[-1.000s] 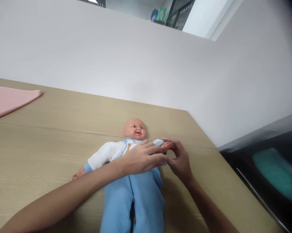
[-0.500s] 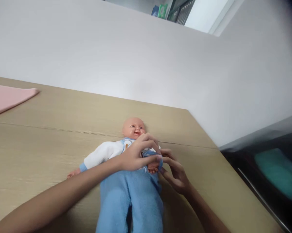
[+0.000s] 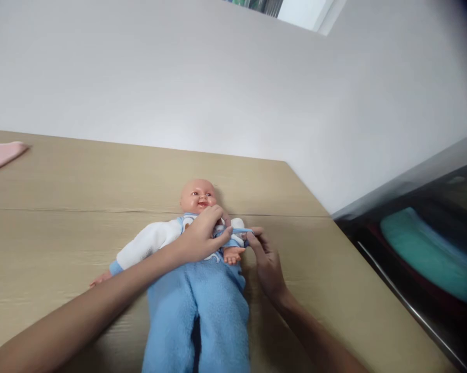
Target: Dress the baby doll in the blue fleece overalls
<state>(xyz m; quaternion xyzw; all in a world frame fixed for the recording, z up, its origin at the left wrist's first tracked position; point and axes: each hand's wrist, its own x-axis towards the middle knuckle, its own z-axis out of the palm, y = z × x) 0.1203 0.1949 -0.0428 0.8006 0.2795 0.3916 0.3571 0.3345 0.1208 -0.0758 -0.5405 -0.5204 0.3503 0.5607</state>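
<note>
A bald baby doll lies face up on the wooden table, dressed in a white top with blue trim and fuzzy blue trousers. My left hand rests across its chest, thumb and fingers closed on the doll's sleeve. On the right side, my right hand pinches the blue sleeve cuff, which is stretched between both hands. The doll's small hand pokes out just below the cuff. Its other arm lies outstretched to the left, partly behind my left forearm.
A pink cloth lies at the far left of the table. Behind the table stands a white wall. Past the right edge is a dark surface with a teal item on it.
The blue cuff is now pulled out into a taut band toward my right hand, and more of the doll's small hand shows. The view has shifted slightly.
</note>
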